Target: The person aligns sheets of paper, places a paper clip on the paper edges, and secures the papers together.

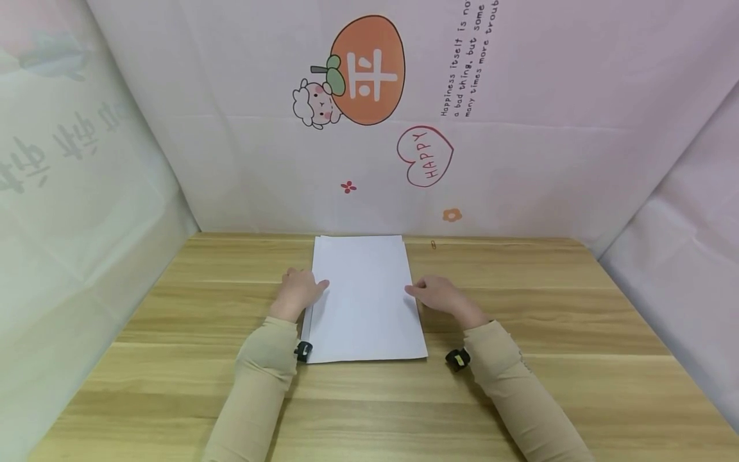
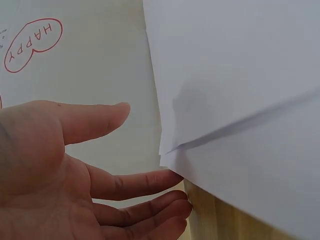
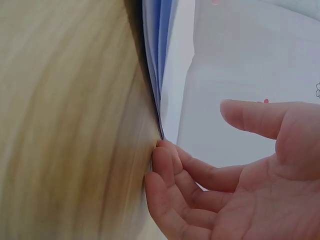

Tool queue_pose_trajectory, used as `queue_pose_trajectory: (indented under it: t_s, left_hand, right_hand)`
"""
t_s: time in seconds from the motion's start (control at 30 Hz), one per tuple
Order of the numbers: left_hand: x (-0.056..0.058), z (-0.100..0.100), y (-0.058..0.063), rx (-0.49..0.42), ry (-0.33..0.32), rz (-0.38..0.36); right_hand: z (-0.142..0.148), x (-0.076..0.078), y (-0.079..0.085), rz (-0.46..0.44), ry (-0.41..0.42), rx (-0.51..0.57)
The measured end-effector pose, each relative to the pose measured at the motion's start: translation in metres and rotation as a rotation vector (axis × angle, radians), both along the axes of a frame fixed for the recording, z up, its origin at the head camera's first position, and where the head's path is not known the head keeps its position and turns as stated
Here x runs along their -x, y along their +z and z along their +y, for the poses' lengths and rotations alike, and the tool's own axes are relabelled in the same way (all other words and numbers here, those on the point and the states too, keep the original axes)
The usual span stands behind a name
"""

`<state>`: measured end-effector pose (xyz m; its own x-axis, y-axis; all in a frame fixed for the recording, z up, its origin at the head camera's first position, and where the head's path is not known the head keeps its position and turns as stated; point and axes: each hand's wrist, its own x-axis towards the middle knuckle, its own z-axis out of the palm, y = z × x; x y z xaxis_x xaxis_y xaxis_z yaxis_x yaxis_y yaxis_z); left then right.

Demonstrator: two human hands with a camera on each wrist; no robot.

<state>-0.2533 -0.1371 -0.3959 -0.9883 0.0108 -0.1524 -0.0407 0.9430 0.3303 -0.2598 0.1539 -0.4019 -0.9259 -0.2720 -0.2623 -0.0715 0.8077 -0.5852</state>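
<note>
A small stack of white paper sheets (image 1: 364, 301) lies on the wooden table. At its left edge is my left hand (image 1: 298, 290); the left wrist view shows the thumb raised clear of the paper and the index fingertip touching the sheets' edge. My right hand (image 1: 441, 295) is at the stack's right edge. In the right wrist view, its bent fingertips (image 3: 162, 150) touch the edge of the sheets (image 3: 156, 60), with the thumb standing apart. The sheets' edges fan slightly there, and a crease or raised fold shows on the paper (image 2: 240, 50) in the left wrist view.
On the table (image 1: 531, 301), beyond the stack's far right corner, lies a small orange loop like a paper clip (image 1: 433, 244). A printed white cloth (image 1: 248, 160) hangs behind the table's far edge, with more cloth at both sides.
</note>
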Motion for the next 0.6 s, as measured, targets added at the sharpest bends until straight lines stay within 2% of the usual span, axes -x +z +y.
queue_pose_trajectory:
  t_s: [0.4,0.6]
  left_hand:
    - [0.0034,0.0037,-0.0045,-0.035,0.019,-0.008]
    - [0.0029,0.0059,-0.0032,-0.036,0.031,-0.016]
  right_hand:
    - [0.0001,0.0018,-0.0004,-0.113,-0.035,0.147]
    - [-0.0001,0.0020,-0.0012,-0.124,-0.076,0.155]
